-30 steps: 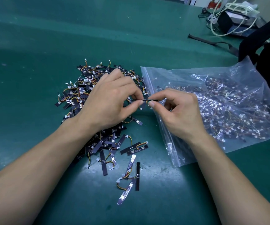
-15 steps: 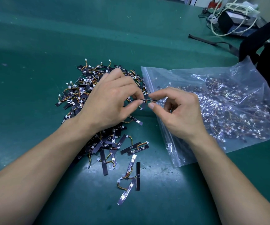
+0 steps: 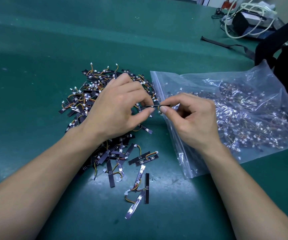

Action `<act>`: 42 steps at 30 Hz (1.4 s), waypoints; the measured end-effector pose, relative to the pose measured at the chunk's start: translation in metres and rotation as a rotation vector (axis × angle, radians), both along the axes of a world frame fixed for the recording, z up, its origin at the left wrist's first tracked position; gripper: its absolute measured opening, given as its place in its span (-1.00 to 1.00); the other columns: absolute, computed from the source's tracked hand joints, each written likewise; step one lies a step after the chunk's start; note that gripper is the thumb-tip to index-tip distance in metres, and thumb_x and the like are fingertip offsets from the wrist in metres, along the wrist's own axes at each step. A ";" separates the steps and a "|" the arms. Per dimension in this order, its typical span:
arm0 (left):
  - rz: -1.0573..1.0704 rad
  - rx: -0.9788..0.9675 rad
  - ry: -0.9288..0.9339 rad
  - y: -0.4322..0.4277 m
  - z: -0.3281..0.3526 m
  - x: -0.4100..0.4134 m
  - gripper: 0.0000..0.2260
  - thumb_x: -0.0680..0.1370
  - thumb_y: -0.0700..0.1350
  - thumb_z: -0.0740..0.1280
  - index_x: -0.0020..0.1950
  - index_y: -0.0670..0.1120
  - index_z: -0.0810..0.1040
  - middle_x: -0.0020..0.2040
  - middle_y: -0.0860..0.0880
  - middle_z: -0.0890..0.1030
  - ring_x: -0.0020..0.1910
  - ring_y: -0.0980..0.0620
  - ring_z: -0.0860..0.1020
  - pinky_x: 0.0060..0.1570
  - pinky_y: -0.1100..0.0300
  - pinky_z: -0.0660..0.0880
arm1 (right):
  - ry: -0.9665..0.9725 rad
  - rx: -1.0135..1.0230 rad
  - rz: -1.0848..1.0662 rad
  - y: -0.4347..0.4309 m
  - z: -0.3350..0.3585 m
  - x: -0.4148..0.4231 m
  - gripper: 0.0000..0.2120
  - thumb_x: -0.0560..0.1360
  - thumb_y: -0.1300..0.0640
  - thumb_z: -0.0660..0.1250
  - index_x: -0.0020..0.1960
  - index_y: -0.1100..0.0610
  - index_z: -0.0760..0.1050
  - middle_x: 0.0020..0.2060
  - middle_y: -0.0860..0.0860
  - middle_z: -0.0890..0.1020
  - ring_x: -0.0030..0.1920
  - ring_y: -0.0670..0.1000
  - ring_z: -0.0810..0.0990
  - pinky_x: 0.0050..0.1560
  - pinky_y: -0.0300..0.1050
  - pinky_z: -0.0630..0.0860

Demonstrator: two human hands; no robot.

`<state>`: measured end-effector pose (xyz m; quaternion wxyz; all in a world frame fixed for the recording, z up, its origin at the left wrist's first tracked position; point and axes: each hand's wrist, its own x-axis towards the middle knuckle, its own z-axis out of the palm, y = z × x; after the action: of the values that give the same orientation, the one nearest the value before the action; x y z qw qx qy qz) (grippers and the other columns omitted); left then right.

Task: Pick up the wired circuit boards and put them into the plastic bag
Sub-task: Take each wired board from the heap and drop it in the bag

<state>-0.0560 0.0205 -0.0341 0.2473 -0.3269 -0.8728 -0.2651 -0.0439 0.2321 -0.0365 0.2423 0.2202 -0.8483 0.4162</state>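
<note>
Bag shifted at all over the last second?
No. The plastic bag has stayed put: its near corner lies just as far right of the lone black board strip as before.

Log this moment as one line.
left hand, right hand: pinch one circuit board | plastic bag: holds boards | pile: on table

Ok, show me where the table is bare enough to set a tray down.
Bare: the green mat left of and beyond the circuit board pile. Crowded: the pile itself, the plastic bag to its right, cables in the far right corner.
</note>
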 end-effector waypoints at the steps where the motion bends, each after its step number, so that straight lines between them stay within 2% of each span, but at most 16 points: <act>1: 0.000 0.007 0.002 0.000 0.000 0.000 -0.89 0.56 -0.04 0.44 -0.10 -0.06 0.67 -0.15 0.04 0.64 -0.13 -0.07 0.43 -0.12 -0.15 0.46 | 0.002 -0.005 -0.009 0.000 0.000 0.001 -0.94 0.44 0.22 0.53 -0.11 0.11 0.70 -0.38 -0.34 0.51 -0.46 -0.14 0.41 -0.32 -0.42 0.27; 8: 0.008 0.020 0.007 0.000 0.000 0.000 -0.89 0.55 -0.04 0.47 -0.11 -0.05 0.70 -0.15 0.06 0.65 -0.13 -0.07 0.43 -0.12 -0.14 0.46 | -0.044 -0.009 -0.009 0.000 -0.001 0.001 -0.90 0.43 0.18 0.52 -0.05 0.09 0.70 -0.36 -0.41 0.53 -0.48 -0.11 0.43 -0.32 -0.44 0.28; 15: 0.010 0.043 -0.027 -0.001 0.000 0.000 -0.88 0.54 -0.05 0.49 -0.14 -0.07 0.71 -0.17 0.06 0.64 -0.15 -0.06 0.42 -0.11 -0.10 0.45 | -0.061 0.028 0.026 0.000 -0.002 -0.001 -0.97 0.48 0.21 0.51 -0.11 0.10 0.70 -0.30 -0.24 0.58 -0.45 -0.12 0.40 -0.32 -0.40 0.28; 22: 0.008 0.055 -0.020 0.001 0.000 0.001 -0.90 0.54 -0.07 0.46 -0.09 -0.09 0.69 -0.14 0.02 0.65 -0.14 -0.10 0.46 -0.08 -0.07 0.45 | -0.035 0.014 0.030 0.000 -0.001 0.000 -0.98 0.48 0.23 0.50 -0.11 0.14 0.70 -0.30 -0.18 0.60 -0.40 -0.23 0.44 -0.30 -0.43 0.28; 28: -0.002 0.078 0.009 -0.001 0.000 0.000 -0.93 0.53 -0.12 0.50 -0.11 -0.10 0.70 -0.16 0.00 0.65 -0.17 -0.11 0.47 -0.10 -0.01 0.43 | -0.057 -0.007 0.011 -0.001 -0.003 0.000 -0.92 0.46 0.21 0.52 -0.05 0.10 0.70 -0.38 -0.37 0.52 -0.46 -0.13 0.39 -0.32 -0.44 0.26; 32: -0.008 0.060 0.008 -0.001 0.001 0.000 -0.93 0.54 -0.10 0.49 -0.10 -0.09 0.71 -0.15 0.02 0.65 -0.17 -0.11 0.46 -0.11 -0.02 0.44 | -0.036 0.013 0.035 -0.002 -0.003 0.000 -0.94 0.48 0.22 0.50 -0.08 0.09 0.70 -0.31 -0.29 0.55 -0.43 -0.13 0.40 -0.31 -0.41 0.27; 37: -0.009 0.061 0.004 0.001 0.000 0.001 -0.93 0.53 -0.10 0.49 -0.09 -0.09 0.70 -0.14 0.01 0.66 -0.17 -0.11 0.48 -0.10 -0.04 0.46 | -0.016 0.026 0.015 -0.001 -0.004 -0.002 -0.94 0.48 0.28 0.50 -0.09 0.15 0.70 -0.28 -0.30 0.55 -0.37 -0.26 0.46 -0.27 -0.47 0.27; 42: -0.003 0.068 0.015 0.000 -0.001 0.000 -0.96 0.52 -0.15 0.49 -0.12 -0.10 0.70 -0.15 0.01 0.65 -0.17 -0.10 0.47 -0.11 -0.02 0.45 | -0.066 0.000 0.026 -0.002 -0.005 0.000 -0.93 0.46 0.17 0.51 -0.05 0.07 0.71 -0.30 -0.29 0.57 -0.45 -0.12 0.41 -0.31 -0.42 0.28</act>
<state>-0.0565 0.0200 -0.0349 0.2645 -0.3215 -0.8609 -0.2925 -0.0442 0.2305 -0.0413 0.2088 0.2174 -0.8527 0.4266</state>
